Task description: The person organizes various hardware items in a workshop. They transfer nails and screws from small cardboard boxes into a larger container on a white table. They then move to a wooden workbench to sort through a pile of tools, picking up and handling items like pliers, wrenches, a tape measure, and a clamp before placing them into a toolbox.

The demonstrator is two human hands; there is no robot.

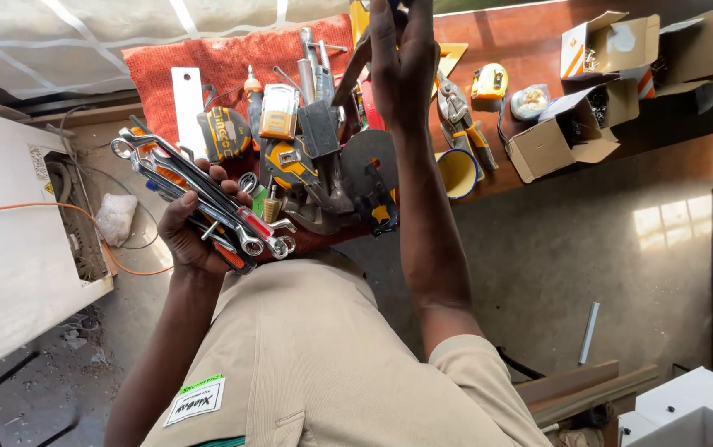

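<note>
The person's beige short-sleeved shirt (315, 356) fills the foreground; above it the left hand (195, 228) holds a closed grip on a bundle of steel spanners (207, 199); the right hand (402, 62) reaches over the tool-strewn red cloth (224, 58) on the wooden surface (522, 41), its grip hidden; gathering tools seems in hand.
</note>
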